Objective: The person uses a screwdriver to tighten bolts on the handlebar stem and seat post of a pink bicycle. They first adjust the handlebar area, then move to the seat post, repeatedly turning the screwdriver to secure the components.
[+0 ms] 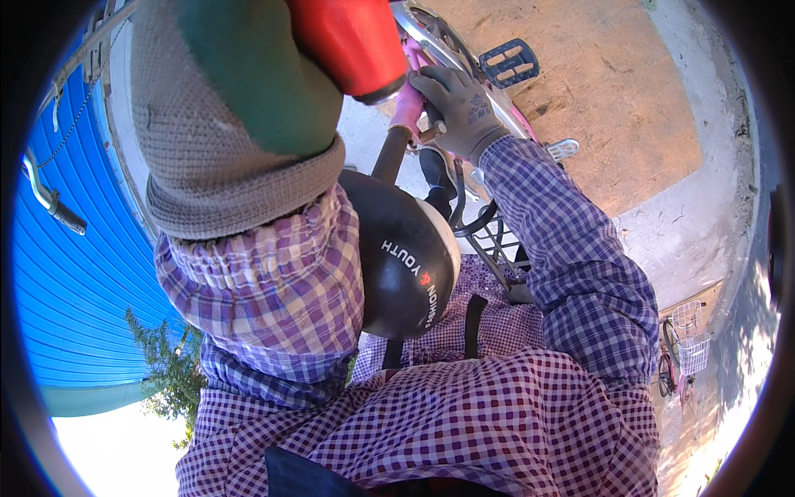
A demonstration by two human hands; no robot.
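A pink bicycle frame tube (407, 109) stands beyond the black saddle (397, 257), with a dark seat post (388, 157) between them. My right hand (464, 116), in a grey glove, is closed at the top of that tube. A small pale-tipped piece shows beside its fingers; I cannot tell what it is. Raised close to the camera, my left hand (248, 83) wears a grey and green glove. Against its palm side is a red cylindrical thing (352, 45) with a dark rim, pointing down towards the tube. The left fingers lie beyond the top edge, so their grip is hidden.
A black pedal (509, 63) and a silver wheel rim lie past my right hand. Behind the saddle is a black carrier rack (495, 248). Brown board (604, 99) covers part of the concrete. Blue corrugated sheeting (83, 290) and a handlebar (56, 207) are at left; another bicycle with a basket (692, 352) stands right.
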